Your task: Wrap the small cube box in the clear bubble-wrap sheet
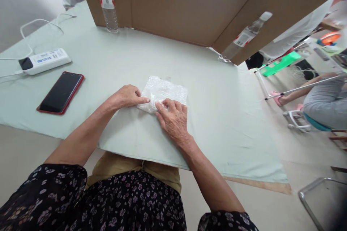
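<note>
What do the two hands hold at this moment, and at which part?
Both press a small clear bubble-wrap sheet flat on the pale green table cover: left hand at its near-left corner, right hand on its near edge. Neither lifts it.

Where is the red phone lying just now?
The red phone lies face up on the table's left side, just below the white power bank, left of the left hand.

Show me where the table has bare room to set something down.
Free: the cloth between the bubble wrap piece and the far water bottle, and right of the right hand. Crowded: the left edge, with phone and power bank. The left hand presses the wrap.
</note>
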The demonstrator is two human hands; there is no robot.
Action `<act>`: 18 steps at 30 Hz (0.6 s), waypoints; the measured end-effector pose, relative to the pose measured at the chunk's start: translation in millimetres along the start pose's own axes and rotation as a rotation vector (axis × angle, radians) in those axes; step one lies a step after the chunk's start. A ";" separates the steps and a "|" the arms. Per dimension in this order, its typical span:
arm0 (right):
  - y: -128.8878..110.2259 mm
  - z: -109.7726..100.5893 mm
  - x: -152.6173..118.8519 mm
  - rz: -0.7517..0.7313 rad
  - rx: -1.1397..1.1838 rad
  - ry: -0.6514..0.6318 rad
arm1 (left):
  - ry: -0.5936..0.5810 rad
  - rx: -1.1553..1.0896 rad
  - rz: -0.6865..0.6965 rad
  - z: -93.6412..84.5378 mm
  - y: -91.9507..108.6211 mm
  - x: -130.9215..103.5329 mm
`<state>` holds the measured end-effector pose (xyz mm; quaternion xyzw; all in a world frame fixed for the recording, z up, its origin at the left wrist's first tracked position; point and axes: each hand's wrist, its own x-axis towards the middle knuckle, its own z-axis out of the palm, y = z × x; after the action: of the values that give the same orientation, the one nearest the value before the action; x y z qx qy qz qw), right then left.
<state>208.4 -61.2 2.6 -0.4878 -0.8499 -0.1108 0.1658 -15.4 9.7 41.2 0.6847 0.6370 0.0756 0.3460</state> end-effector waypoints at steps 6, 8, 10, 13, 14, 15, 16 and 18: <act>-0.8 -1.4 0.5 0.001 -0.016 0.005 | -0.056 -0.140 0.063 10.2 -0.8 1.7; -1.0 -2.1 0.4 0.002 -0.011 0.005 | -0.101 -0.268 0.091 8.7 -1.1 -0.3; -0.8 -2.3 0.3 0.001 0.003 -0.006 | -0.151 -0.404 0.101 5.4 -2.2 -2.4; -0.4 -2.3 0.0 0.004 0.021 -0.030 | -0.200 -0.548 0.034 1.2 -1.8 -4.8; -0.4 -2.3 -0.1 0.004 0.022 -0.035 | -0.210 -0.567 0.002 0.8 -0.5 -5.4; -0.4 -2.4 -0.1 0.004 0.022 -0.037 | -0.215 -0.574 -0.025 1.1 1.4 -5.9; -0.5 -2.6 -0.1 0.003 0.022 -0.037 | -0.209 -0.573 -0.046 2.2 3.8 -6.1; -0.9 -3.3 0.1 0.001 0.022 -0.031 | -0.180 -0.549 -0.063 6.4 8.8 -5.9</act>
<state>208.1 -62.7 5.6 -0.4878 -0.8534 -0.0938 0.1581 -5.8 2.3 43.5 0.5493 0.5802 0.1733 0.5758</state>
